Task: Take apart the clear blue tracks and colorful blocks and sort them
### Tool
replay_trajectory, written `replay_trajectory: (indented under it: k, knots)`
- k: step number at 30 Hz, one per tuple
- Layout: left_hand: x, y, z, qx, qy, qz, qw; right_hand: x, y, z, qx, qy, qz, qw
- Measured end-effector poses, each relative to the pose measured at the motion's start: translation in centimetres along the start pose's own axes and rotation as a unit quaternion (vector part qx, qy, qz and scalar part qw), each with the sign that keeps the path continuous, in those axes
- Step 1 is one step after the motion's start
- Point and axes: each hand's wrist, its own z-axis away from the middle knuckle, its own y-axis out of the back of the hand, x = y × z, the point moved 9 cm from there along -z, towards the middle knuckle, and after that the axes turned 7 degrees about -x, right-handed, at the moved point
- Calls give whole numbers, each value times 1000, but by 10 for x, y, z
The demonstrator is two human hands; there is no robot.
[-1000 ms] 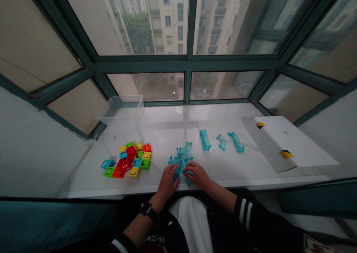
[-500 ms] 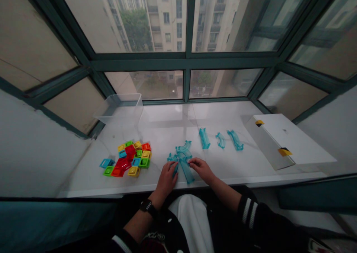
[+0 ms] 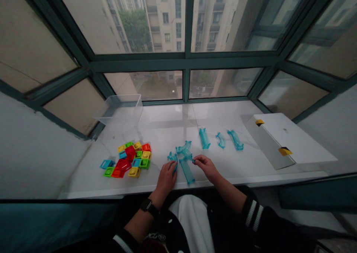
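A person sits at a white ledge (image 3: 164, 121) below windows (image 3: 186, 61), both bare hands near its front edge. Clear blue plastic pieces lie in a loose cluster (image 3: 184, 147) just beyond and between the hands. The left hand (image 3: 167, 175) rests on the ledge at the cluster's near left, fingers and thumb clamped on a curve (image 3: 176, 166), a blue part mostly hidden by the hand. A small end (image 3: 172, 156) of blue plastic shows just past those fingertips. The right hand (image 3: 206, 167) is at the cluster's right side, thumb and fingertips close together at the tip of a blue part; whether they grip it or only touch it, the view cannot tell. Between the 2 hands lies a straight (image 3: 187, 172), slanting toward the person, its far end meeting the cluster. Beyond the right hand, well apart from it, 3 more blue pieces lie in a row: a channel (image 3: 204, 138), a small arc (image 3: 221, 140) and a long strip (image 3: 235, 140). Left of the left hand is a pile of red, yellow, green and blue blocks (image 3: 124, 165). A clear bin (image 3: 122, 109) stands at the back left; a white box (image 3: 292, 137) with 2 yellow-and-black tabs (image 3: 285, 151) lies at the right. A dark watch (image 3: 147, 205) circles the left wrist.
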Motion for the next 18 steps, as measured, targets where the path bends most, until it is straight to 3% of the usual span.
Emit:
replay_trajectory:
  k: [6,11,13,18]
  knots:
    - [6,14,-3,-3,-7,-10,1000,-14,-1,5,-10,42,48,998]
    - [11,42,-10,43,36,121,991,-48,-15,12,-17,131,144,981]
    - [12,43,-16,29,83,228,970,-66,-27,16,-29,174,210,962]
    - [21,22,-26,-37,190,453,871,-92,-56,25,-69,233,308,920]
